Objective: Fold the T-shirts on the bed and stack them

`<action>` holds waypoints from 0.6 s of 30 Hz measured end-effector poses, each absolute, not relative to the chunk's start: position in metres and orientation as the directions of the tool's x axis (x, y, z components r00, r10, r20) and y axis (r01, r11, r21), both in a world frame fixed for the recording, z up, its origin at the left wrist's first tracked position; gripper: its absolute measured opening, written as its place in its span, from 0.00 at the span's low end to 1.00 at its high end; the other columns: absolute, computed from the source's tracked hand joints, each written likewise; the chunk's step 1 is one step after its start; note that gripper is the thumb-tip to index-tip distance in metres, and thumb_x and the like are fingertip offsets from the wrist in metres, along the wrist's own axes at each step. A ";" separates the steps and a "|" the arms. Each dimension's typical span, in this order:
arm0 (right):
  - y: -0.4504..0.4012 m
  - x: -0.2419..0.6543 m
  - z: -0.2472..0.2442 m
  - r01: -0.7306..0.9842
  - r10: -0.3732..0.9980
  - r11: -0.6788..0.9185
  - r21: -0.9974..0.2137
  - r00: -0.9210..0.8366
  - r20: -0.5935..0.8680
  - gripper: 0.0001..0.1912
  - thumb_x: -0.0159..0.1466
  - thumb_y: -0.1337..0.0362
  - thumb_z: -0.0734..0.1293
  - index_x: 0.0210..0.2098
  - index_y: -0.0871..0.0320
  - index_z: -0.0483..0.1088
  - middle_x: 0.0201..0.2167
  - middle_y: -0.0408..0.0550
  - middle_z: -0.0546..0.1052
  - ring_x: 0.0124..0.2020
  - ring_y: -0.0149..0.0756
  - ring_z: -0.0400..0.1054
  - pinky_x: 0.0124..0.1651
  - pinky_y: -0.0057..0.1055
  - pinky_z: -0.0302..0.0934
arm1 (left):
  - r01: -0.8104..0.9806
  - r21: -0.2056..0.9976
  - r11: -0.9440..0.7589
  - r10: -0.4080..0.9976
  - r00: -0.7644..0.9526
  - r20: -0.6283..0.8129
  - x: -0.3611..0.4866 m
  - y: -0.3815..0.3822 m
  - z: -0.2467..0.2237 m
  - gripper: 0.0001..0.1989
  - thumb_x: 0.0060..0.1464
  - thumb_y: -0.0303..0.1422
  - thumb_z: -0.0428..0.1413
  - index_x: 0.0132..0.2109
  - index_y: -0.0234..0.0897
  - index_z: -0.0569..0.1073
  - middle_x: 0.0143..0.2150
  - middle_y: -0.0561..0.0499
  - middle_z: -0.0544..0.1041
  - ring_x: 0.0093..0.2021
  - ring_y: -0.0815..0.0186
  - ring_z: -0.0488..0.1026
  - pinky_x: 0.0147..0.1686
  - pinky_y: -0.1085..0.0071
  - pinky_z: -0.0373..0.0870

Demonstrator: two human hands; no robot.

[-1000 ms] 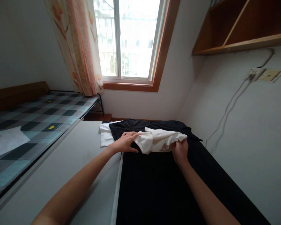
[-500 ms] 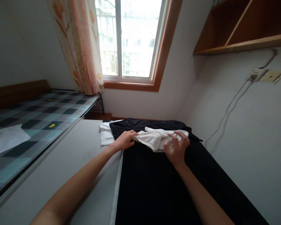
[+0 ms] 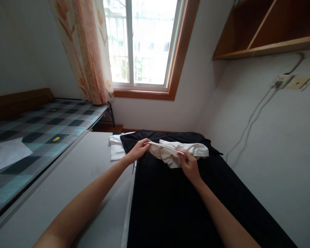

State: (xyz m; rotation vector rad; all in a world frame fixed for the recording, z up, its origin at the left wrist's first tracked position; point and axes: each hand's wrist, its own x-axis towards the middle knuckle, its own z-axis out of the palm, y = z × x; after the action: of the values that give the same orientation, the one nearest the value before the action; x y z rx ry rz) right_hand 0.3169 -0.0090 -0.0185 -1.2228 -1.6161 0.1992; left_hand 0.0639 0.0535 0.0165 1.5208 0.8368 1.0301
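A white cloth garment [image 3: 170, 159] lies bunched on a black cloth [image 3: 167, 203] that covers the right part of the surface. Its upper edge is pulled into a straight line between my two hands. My left hand [image 3: 139, 151] pinches the left end of that edge. At the other end, my right hand [image 3: 190, 166] grips the edge between thumb and fingers. Behind it lies a spread black garment [image 3: 167, 136], and a piece of white fabric [image 3: 116, 147] shows from under its left side. The garment's exact kind is hard to make out.
A bare pale tabletop [image 3: 93, 172] extends on the left. Beyond it stands a bed with a checked mattress [image 3: 67, 120] and a sheet of paper [image 3: 7, 155]. A wooden shelf [image 3: 271, 48] and a socket [image 3: 284, 81] with a hanging cord are on the right wall.
My right hand has moved left and closed on the white garment's edge, where it was open over the cloth before. The edge is now lifted and taut; my left hand has hardly moved.
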 end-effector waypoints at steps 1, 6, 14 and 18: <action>-0.010 0.317 -0.016 0.574 0.790 0.431 -0.696 0.133 0.599 0.16 0.66 0.52 0.61 0.38 0.57 0.74 0.34 0.47 0.79 0.35 0.40 0.71 0.41 0.36 0.65 | -0.062 0.991 -0.122 0.913 0.385 0.136 0.065 0.051 0.018 0.15 0.50 0.43 0.59 0.36 0.35 0.70 0.29 0.54 0.71 0.30 0.69 0.70 0.33 0.73 0.68; -0.012 0.320 -0.004 0.456 0.776 0.361 -0.813 0.336 0.533 0.20 0.62 0.48 0.63 0.34 0.59 0.73 0.28 0.45 0.75 0.30 0.36 0.66 0.34 0.31 0.62 | -0.058 0.998 0.004 0.911 0.411 0.020 0.067 0.044 0.021 0.23 0.46 0.51 0.61 0.37 0.35 0.69 0.25 0.58 0.65 0.23 0.74 0.61 0.21 0.79 0.57; -0.008 0.329 0.000 0.375 0.792 0.279 -0.884 0.431 0.433 0.24 0.57 0.42 0.65 0.27 0.59 0.71 0.20 0.42 0.68 0.24 0.33 0.60 0.27 0.29 0.57 | 0.120 0.992 -0.047 0.805 0.592 -0.033 0.061 0.039 0.023 0.24 0.48 0.54 0.60 0.32 0.34 0.71 0.26 0.55 0.69 0.26 0.72 0.64 0.25 0.77 0.57; -0.006 0.335 -0.005 0.385 0.775 0.272 -0.882 0.455 0.438 0.25 0.57 0.41 0.66 0.26 0.59 0.71 0.20 0.43 0.69 0.24 0.33 0.60 0.28 0.30 0.59 | 0.254 0.955 -0.150 0.652 0.752 -0.097 0.048 0.042 0.024 0.22 0.43 0.46 0.66 0.38 0.31 0.77 0.30 0.53 0.73 0.31 0.69 0.67 0.31 0.75 0.61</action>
State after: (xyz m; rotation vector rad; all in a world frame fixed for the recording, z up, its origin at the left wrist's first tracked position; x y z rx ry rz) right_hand 0.3355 -0.0057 -0.0047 -1.3381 -1.1433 0.3600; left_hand 0.0480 0.0420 0.0237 1.7295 0.7183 0.4053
